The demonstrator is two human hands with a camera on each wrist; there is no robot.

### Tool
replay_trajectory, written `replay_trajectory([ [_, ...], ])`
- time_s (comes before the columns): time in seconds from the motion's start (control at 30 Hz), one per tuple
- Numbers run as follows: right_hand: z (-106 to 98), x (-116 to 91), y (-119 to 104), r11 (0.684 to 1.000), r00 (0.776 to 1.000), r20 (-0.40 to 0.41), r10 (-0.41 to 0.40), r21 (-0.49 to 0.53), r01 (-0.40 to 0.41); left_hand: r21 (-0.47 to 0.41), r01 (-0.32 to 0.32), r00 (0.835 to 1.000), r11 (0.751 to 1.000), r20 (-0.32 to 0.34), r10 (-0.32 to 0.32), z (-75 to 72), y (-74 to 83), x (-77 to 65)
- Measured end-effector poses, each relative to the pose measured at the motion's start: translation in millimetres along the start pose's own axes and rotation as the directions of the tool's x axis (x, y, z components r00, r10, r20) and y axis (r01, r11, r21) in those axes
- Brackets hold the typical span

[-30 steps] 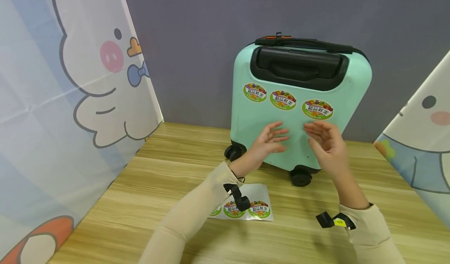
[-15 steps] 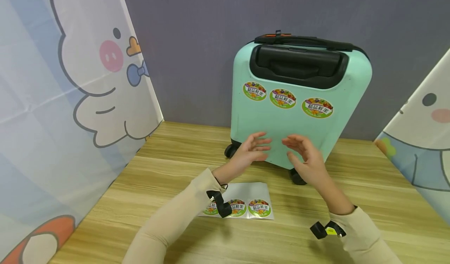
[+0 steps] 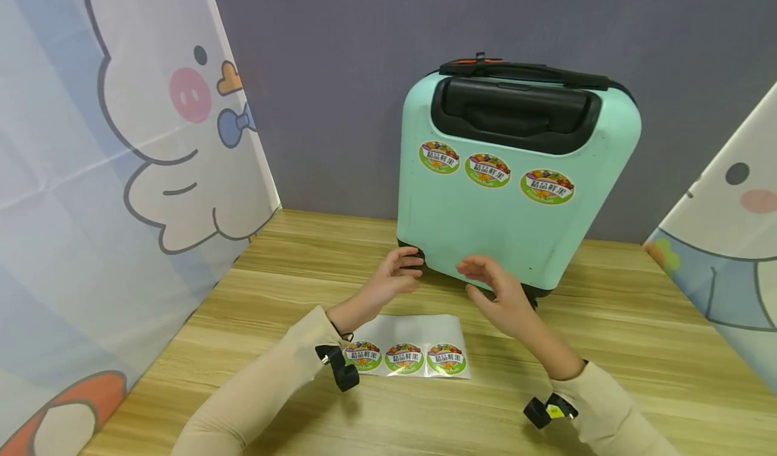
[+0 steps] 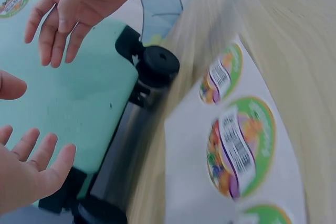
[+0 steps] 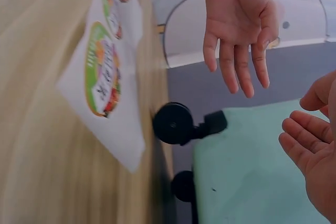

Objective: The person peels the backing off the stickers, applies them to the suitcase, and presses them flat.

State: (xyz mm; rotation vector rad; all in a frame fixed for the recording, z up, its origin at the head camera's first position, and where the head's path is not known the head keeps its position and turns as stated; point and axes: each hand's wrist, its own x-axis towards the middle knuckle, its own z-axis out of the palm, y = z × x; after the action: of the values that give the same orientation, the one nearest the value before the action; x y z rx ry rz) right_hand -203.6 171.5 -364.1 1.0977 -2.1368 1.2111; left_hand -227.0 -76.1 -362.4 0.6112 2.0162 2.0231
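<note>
A mint-green suitcase [image 3: 473, 220] stands upright at the back of the wooden table, three oval fruit stickers [image 3: 487, 171] in a row across its front. My left hand [image 3: 388, 282] is in the air before its lower left corner, fingers spread and holding nothing. My right hand [image 3: 498, 294] hovers in front of the suitcase's lower edge, palm turned inward, fingers slightly bent and nothing in them. Below and between the hands, a white sticker sheet [image 3: 419, 328] lies on the table with three fruit stickers along its near edge; the left sleeve is beside it.
Black wheels [image 4: 157, 65] stick out under the suitcase, and a black carry handle [image 3: 528, 73] tops it. A grey wall [image 3: 328, 92] rises behind. Cartoon-printed cloths [image 3: 152, 139] hang at the left and right of the wooden table [image 3: 243, 334].
Both hands have drawn left and down, away from the suitcase front, the left hand ending beside its lower left corner. More of the sticker sheet shows now. Suitcase and sheet have stayed put.
</note>
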Motion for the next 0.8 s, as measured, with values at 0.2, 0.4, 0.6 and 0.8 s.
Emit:
replay_trajectory([
  [0.2, 13, -3, 3, 1.0, 0.999, 0.049, -0.005, 0.002, 0.005, 0.051, 0.042, 0.999, 0.998, -0.019, -0.041, -17.7, -9.3, -13.3],
  [0.4, 25, -5, 3, 1.0, 0.994, 0.102, -0.026, 0.004, 0.025, 0.102, 0.092, 0.995, 0.99, -0.054, -0.087, -33.0, -16.1, -32.0],
  [0.6, 35, -8, 2, 0.999, 0.989, 0.145, -0.042, -0.013, 0.045, 0.139, 0.164, 0.98, 0.977, -0.133, -0.146, -47.5, -19.7, -47.0],
  [0.8, 45, -12, -2, 0.999, 0.962, 0.268, 0.051, -0.002, -0.052, 0.155, 0.247, 0.965, 0.956, -0.125, -0.229, -63.5, -23.9, -63.8],
])
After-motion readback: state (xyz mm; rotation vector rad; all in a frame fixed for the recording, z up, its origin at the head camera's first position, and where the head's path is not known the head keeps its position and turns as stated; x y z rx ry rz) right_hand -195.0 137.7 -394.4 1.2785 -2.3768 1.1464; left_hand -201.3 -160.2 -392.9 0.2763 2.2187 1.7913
